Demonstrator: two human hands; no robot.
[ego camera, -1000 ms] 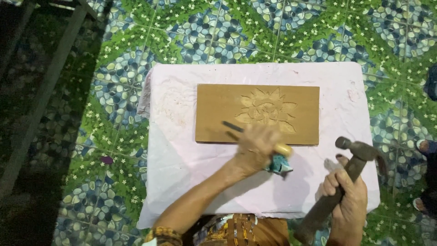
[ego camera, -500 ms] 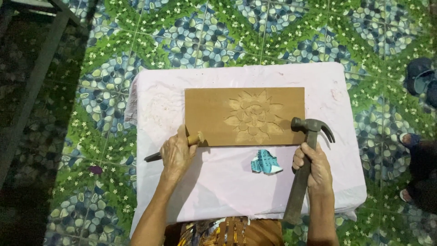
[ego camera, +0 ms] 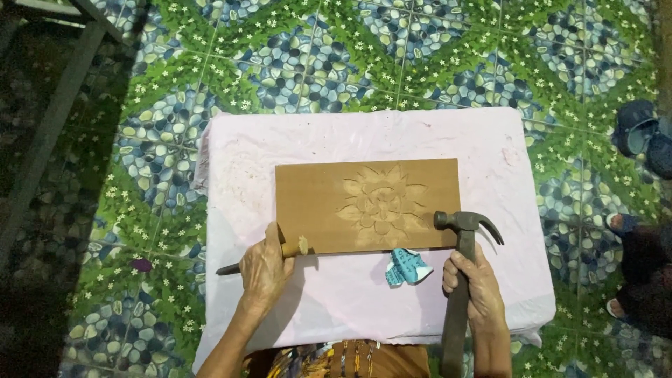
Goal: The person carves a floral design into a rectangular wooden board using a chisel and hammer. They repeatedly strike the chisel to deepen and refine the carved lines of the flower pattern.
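Pink table (ego camera: 350,140), left hand (ego camera: 264,269) gripping chisel (ego camera: 290,248), right hand (ego camera: 474,283) gripping hammer (ego camera: 462,241)

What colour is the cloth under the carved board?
Pale pink cloth, head view.

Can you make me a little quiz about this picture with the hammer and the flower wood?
1. Which hand grips the claw hammer?
2. True or false: the left hand holds a chisel lying beside the wooden board.
3. What is carved into the board: a flower, a fish or a star?

Key: 1. the right hand; 2. true; 3. a flower.
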